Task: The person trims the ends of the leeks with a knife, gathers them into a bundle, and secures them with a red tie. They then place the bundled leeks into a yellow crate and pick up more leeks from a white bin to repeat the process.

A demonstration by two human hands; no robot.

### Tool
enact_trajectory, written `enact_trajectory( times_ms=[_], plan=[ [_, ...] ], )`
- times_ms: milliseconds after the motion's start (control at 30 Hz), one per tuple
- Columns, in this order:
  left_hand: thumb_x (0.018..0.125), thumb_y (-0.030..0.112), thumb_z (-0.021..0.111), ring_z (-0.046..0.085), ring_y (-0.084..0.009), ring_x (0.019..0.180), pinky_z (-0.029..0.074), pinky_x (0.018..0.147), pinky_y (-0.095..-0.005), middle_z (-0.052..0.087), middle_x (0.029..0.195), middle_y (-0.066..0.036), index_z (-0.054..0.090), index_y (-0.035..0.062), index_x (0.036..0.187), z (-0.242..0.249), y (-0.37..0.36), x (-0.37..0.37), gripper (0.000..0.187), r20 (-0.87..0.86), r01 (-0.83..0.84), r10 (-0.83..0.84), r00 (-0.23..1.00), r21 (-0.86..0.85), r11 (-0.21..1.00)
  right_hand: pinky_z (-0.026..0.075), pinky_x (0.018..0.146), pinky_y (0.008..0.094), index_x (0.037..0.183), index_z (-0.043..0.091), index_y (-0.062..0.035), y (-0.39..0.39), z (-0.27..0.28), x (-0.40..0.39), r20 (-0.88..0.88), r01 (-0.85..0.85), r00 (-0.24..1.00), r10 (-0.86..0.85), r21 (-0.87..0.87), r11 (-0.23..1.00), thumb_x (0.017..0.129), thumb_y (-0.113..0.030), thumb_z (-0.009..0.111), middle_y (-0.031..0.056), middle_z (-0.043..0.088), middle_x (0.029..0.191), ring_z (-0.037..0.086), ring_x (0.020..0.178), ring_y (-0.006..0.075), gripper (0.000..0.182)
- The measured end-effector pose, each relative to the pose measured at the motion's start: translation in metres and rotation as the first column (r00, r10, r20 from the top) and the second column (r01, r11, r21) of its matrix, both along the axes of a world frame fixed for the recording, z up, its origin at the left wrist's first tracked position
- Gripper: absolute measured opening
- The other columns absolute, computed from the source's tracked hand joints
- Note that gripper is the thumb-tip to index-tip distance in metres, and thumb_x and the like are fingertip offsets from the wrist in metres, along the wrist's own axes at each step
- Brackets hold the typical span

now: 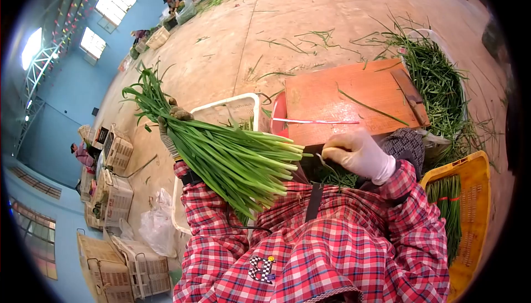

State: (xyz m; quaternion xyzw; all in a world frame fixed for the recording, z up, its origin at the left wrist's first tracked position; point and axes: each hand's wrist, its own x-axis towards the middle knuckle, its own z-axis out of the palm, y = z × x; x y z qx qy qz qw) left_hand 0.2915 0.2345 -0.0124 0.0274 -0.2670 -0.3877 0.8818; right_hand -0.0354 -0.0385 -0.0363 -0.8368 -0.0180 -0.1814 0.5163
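My left hand (176,114), in a dirty knit glove, is wrapped round a large bunch of garlic chives (238,153) near its leafy tips. The bunch slants across my front, its pale cut ends pointing right. Close to those ends, my right hand (359,156) in a thin whitish glove has its fingers pinched together. A thin limp chive leaf (327,165) hangs from its fingertips. Just beyond this hand is an orange-brown wooden board (332,101), bearing a red-and-white strip (318,121), a loose chive leaf (370,106) and a flat dark-brown piece (408,95).
At right, a heap of loose green leaves (437,82) lies above a yellow crate (475,209) holding chive bundles (445,209) tied in red. A white basket (257,106) stands behind the bunch. Stacked crates (119,198) and a plastic bag (157,223) are at left. People sit farther off.
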Motion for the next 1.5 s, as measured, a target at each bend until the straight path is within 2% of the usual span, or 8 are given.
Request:
enact_trajectory(
  times_ms=[333,467,533,633,767,933,1067,1500],
  plan=[
    [0.086,0.02,0.06,0.047,-0.0155,0.083,0.042,0.084,-0.0321,0.047,0.091,-0.004,0.036,-0.0005,0.131,0.017,-0.012,-0.024,0.055,0.163,-0.034,0.038,0.986,-0.029,0.999,0.048,0.059,0.0425,0.099,0.065,-0.0092,0.064,0.025,0.065,-0.05,0.1,0.989,-0.142,-0.486,0.868,0.081,-0.031,0.06,0.0163,0.061,0.069,0.061,0.063,0.0337,0.029],
    [0.084,0.019,0.06,0.047,-0.0142,0.082,0.043,0.083,-0.0327,0.047,0.091,-0.004,0.037,0.0,0.131,0.017,-0.015,-0.028,0.055,0.183,-0.051,0.059,0.981,-0.046,0.998,0.047,0.056,0.0362,0.095,0.066,-0.0055,0.066,0.003,0.071,0.245,0.208,0.96,-0.135,-0.304,0.929,0.084,-0.027,0.059,0.0124,0.06,0.06,0.061,0.058,0.0243,0.025],
    [0.084,0.018,0.06,0.047,-0.0142,0.082,0.043,0.084,-0.0328,0.047,0.091,-0.004,0.037,0.0003,0.131,0.008,-0.01,-0.018,0.056,0.139,0.02,-0.006,0.99,-0.1,0.995,0.045,0.054,0.0285,0.088,0.068,-0.0017,0.052,0.014,0.056,-0.104,0.031,0.994,0.017,0.439,0.898,0.086,-0.021,0.059,0.0055,0.061,0.062,0.057,0.056,0.0139,0.021],
    [0.083,0.018,0.06,0.047,-0.014,0.082,0.043,0.083,-0.0326,0.047,0.092,-0.003,0.036,0.0009,0.131,0.004,-0.003,-0.009,0.056,0.104,0.094,-0.075,0.992,-0.189,0.977,0.042,0.06,0.0219,0.094,0.065,0.0012,0.014,0.011,0.015,-0.091,-0.085,0.981,0.173,0.595,0.8,0.091,-0.015,0.051,0.0019,0.062,0.071,0.055,0.067,0.0078,0.022],
    [0.083,0.017,0.06,0.048,-0.0134,0.083,0.043,0.082,-0.0321,0.047,0.093,-0.002,0.036,0.0013,0.132,0.009,0.005,-0.004,0.056,0.132,0.059,-0.032,0.991,-0.208,0.976,0.048,0.068,0.0236,0.088,0.067,0.0031,-0.027,-0.031,-0.038,-0.187,-0.104,0.962,0.198,0.417,0.903,0.088,-0.013,0.056,0.0058,0.067,0.075,0.062,0.072,0.0114,0.019],
    [0.083,0.017,0.06,0.048,-0.0126,0.084,0.043,0.081,-0.0314,0.048,0.093,-0.001,0.035,0.0019,0.132,0.01,0.009,0.0,0.057,0.148,0.016,0.014,0.989,-0.204,0.979,0.049,0.059,0.0363,0.087,0.068,-0.0073,-0.05,-0.08,-0.071,-0.395,-0.025,0.849,-0.349,-0.691,0.722,0.079,-0.025,0.062,0.0148,0.064,0.071,0.063,0.066,0.0306,0.02],
    [0.083,0.017,0.061,0.049,-0.012,0.085,0.043,0.08,-0.0309,0.048,0.093,0.0,0.035,0.0023,0.132,0.01,0.005,-0.001,0.057,0.16,0.003,0.027,0.987,-0.188,0.982,0.048,0.062,0.0396,0.091,0.065,-0.0079,0.006,0.02,-0.022,-0.221,-0.106,0.971,0.088,-0.069,0.992,0.082,-0.028,0.059,0.0164,0.063,0.072,0.062,0.066,0.032,0.023],
    [0.083,0.016,0.061,0.051,-0.0107,0.086,0.044,0.078,-0.0284,0.05,0.092,0.002,0.036,0.0034,0.132,0.007,-0.004,-0.014,0.057,0.161,-0.136,0.142,0.977,-0.047,0.99,0.048,0.062,0.0401,0.079,0.066,-0.0086,-0.021,-0.043,-0.02,-0.294,-0.062,0.954,-0.051,-0.363,0.93,0.079,-0.026,0.059,0.0139,0.062,0.071,0.06,0.069,0.0327,0.019]
  ],
)
